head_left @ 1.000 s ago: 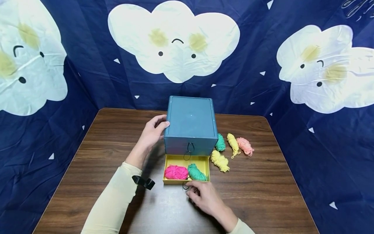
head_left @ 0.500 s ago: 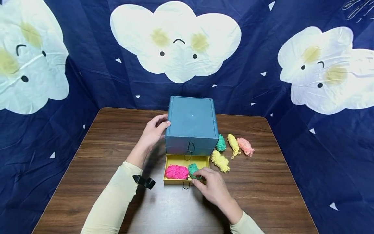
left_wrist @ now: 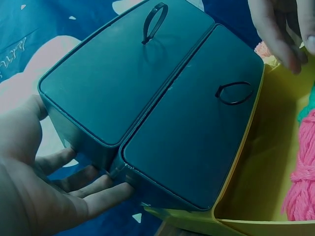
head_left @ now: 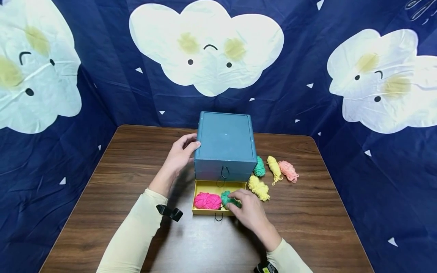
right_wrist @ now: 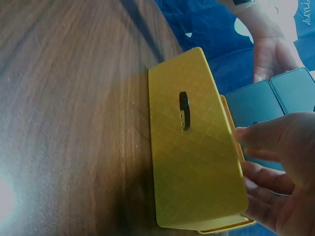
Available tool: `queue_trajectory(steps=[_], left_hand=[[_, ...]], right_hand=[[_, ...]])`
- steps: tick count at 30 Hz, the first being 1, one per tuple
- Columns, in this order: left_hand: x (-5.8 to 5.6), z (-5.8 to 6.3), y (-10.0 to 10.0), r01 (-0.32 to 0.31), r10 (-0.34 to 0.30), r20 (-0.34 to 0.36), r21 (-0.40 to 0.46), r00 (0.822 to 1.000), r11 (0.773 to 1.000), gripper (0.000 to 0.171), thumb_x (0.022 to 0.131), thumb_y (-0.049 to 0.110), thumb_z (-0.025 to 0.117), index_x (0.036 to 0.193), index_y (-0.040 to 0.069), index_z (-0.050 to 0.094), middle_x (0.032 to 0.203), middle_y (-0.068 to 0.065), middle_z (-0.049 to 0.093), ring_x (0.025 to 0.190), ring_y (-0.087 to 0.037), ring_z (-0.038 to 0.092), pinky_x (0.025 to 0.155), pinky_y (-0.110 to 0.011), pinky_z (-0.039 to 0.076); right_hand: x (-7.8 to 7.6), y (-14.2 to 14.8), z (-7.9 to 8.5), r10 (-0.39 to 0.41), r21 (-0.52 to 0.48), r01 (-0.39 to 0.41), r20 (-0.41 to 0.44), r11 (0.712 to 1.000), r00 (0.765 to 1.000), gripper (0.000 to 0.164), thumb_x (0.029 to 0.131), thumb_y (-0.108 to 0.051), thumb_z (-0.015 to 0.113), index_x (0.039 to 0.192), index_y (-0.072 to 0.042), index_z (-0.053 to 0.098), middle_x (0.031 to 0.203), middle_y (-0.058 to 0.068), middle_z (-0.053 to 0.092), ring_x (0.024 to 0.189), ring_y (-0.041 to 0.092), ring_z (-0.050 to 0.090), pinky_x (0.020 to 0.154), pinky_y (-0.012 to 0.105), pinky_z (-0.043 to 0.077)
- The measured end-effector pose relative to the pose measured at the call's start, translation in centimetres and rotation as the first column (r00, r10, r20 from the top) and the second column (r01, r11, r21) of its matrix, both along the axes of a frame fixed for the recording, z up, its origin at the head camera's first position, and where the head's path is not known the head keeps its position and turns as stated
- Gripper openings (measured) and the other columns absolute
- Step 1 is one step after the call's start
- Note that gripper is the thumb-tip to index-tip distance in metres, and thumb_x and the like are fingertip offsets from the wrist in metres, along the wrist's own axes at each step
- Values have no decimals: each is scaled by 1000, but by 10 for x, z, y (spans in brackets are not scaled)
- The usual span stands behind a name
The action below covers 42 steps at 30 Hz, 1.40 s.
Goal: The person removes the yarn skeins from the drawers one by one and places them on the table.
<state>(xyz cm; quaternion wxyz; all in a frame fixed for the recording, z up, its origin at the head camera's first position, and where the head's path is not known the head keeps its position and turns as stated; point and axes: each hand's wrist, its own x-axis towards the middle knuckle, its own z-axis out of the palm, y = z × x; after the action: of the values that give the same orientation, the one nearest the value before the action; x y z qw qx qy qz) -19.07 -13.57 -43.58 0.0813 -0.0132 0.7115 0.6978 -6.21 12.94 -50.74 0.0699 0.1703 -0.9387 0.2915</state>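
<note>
A blue box [head_left: 225,138] with blue drawer fronts stands on the table. Its lowest drawer [head_left: 205,186], yellow, is pulled out. Inside it lie a pink yarn skein [head_left: 207,201] and a green yarn skein [head_left: 226,198]. My left hand [head_left: 179,155] rests against the box's left side; in the left wrist view its extended fingers [left_wrist: 106,199] touch the side. My right hand [head_left: 249,210] is over the drawer's right part, with thumb and fingers spread around the green skein, which they partly cover. In the right wrist view, the drawer's front wall [right_wrist: 197,162] hides the yarn.
To the right of the box lie another green skein [head_left: 259,167], two yellow skeins, one nearer [head_left: 258,188] and one farther [head_left: 274,168], and a salmon skein [head_left: 288,171]. Thin black loop handles [head_left: 219,217] hang on the drawer fronts. Dark blue cloth surrounds the wooden table [head_left: 136,151].
My right hand has left the yellow drawer's front loop and moved up and right, over the green skein. My left hand has stayed on the box.
</note>
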Motion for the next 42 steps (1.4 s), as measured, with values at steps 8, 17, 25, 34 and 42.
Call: queue_trajectory(steps=[8,17,25,34,42], left_hand=[[0,0,-1,11,-11,7,-8,1000,1000,53,101,29,64,150,16,50,150,-7,51,131,-26,53,104,-53,52],[0,0,-2,8,-8,-4,-20,1000,1000,52,101,29,64,150,16,51,149,-8,51,132,-27,53,105,-54,51],[0,0,-1,3,-3,-5,-6,1000,1000,50,102,28,63,149,16,51,148,-9,52,129,-26,55,104,-51,52],[0,1,0,10,-10,-10,-3,1000,1000,51,101,27,64,149,14,51,148,-11,51,128,-27,54,104,-54,52],[0,0,-2,9,-9,-1,-3,1000,1000,51,102,28,63,149,13,51,147,-12,50,125,-27,55,104,-54,51]], right_hand=[[-6,-2,2,-9,54,4,97,999,995,28,85,-28,84,110,-19,78,116,-1,75,104,24,70,91,46,56],[-15,-8,3,-2,130,-18,154,991,988,28,83,-26,84,108,-16,78,108,2,75,91,20,68,77,38,56],[-23,-13,4,-24,183,-13,201,983,979,28,79,-24,88,104,-17,79,98,2,76,79,16,64,63,32,51],[-30,-17,3,-42,256,-22,242,966,969,27,77,-23,87,102,-21,79,80,-3,67,64,15,52,50,31,40],[-34,-16,-4,-11,218,-37,219,975,976,27,72,-13,84,98,-18,79,86,0,74,66,15,58,53,30,45]])
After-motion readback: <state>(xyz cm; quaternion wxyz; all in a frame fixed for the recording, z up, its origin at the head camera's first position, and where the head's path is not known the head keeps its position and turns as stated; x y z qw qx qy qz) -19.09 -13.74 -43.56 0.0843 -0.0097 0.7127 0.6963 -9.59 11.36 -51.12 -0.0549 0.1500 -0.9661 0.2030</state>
